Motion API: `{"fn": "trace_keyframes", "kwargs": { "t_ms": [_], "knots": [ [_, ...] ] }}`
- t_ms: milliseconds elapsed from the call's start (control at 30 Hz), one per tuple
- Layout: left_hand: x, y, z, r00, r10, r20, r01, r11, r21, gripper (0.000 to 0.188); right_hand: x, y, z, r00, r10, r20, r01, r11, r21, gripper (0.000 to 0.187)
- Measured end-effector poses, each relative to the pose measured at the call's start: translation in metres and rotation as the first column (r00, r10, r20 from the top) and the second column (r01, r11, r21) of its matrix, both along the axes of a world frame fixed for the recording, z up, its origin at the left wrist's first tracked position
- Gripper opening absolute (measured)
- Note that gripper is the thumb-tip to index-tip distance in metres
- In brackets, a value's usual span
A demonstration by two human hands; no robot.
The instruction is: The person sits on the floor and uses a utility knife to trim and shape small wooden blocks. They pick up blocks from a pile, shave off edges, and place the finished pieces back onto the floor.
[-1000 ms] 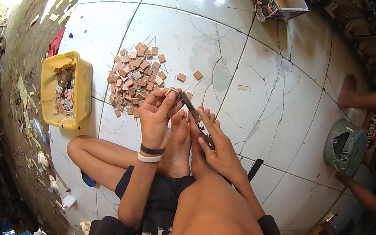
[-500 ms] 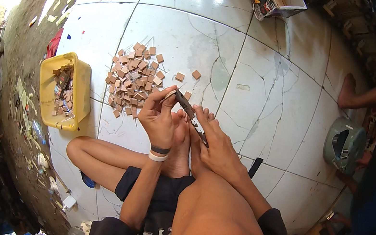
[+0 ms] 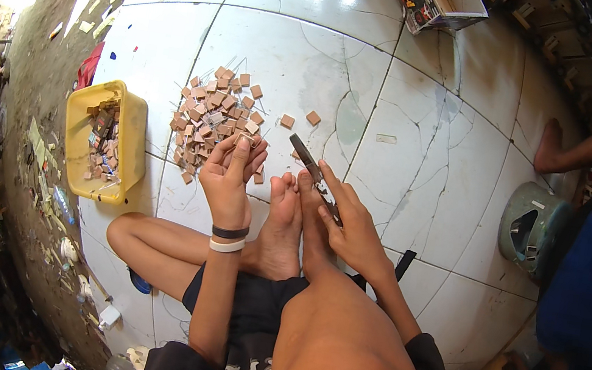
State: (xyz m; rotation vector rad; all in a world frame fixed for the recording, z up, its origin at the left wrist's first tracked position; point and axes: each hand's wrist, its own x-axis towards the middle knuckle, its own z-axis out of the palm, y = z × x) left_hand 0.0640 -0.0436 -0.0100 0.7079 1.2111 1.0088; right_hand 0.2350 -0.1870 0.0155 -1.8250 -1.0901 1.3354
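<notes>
My left hand (image 3: 230,175) hovers at the near edge of a heap of small brown square blocks (image 3: 217,108) with thin wire-like pins among them. Its thumb and forefinger are pinched together, apparently on a small brown block (image 3: 245,138) at the fingertips; the fingers partly hide it. In my right hand (image 3: 353,228) is a long, dark, flat tool (image 3: 306,156), gripped at its near end above my bare feet. Its kind does not show clearly. The tool's far end points up and left, apart from the left hand.
A yellow plastic tub (image 3: 134,149) with blocks and scraps stands left of the heap. Several loose blocks, one of them a brown square (image 3: 313,118), lie right of it. An open printed box (image 3: 444,16) is at the far right. Beyond stands a green-grey stool (image 3: 528,220), near another person's leg (image 3: 577,150).
My left hand has moved left, away from the tool's tip, and sits by the heap. My right hand has shifted slightly right and down with the tool still held.
</notes>
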Motion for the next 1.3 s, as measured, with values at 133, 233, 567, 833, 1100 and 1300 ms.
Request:
{"fn": "trace_keyframes", "kwargs": {
  "t_ms": [133, 233, 567, 833, 1100, 1300],
  "knots": [
    [-0.004, 0.004, 0.008, 0.996, -0.08, 0.04, 0.083, 0.994, -0.071, 0.025, -0.001, -0.004, -0.008, 0.999, 0.037, 0.02, -0.04, 0.977, 0.207, 0.074],
    [-0.003, -0.001, 0.012, 0.989, -0.141, 0.036, 0.143, 0.986, -0.086, 0.024, -0.004, -0.004, -0.011, 0.998, 0.066, -0.022, -0.06, 0.978, 0.199, 0.074],
    [-0.003, -0.008, 0.011, 0.983, -0.181, 0.023, 0.182, 0.981, -0.063, 0.021, -0.002, -0.004, -0.008, 0.995, 0.082, -0.063, -0.071, 0.984, 0.161, 0.075],
    [-0.007, -0.008, 0.008, 0.977, -0.21, 0.024, 0.211, 0.975, -0.074, 0.02, -0.002, -0.007, -0.01, 0.996, 0.079, -0.041, -0.07, 0.98, 0.188, 0.075],
    [-0.006, -0.009, 0.009, 0.983, -0.18, 0.034, 0.182, 0.979, -0.088, 0.022, 0.0, -0.007, -0.008, 0.99, 0.1, -0.095, -0.085, 0.986, 0.146, 0.075],
    [-0.007, -0.008, 0.009, 0.983, -0.178, 0.041, 0.182, 0.978, -0.101, 0.023, -0.004, -0.007, -0.009, 0.998, 0.054, 0.035, -0.06, 0.969, 0.241, 0.075]
  ]
}}
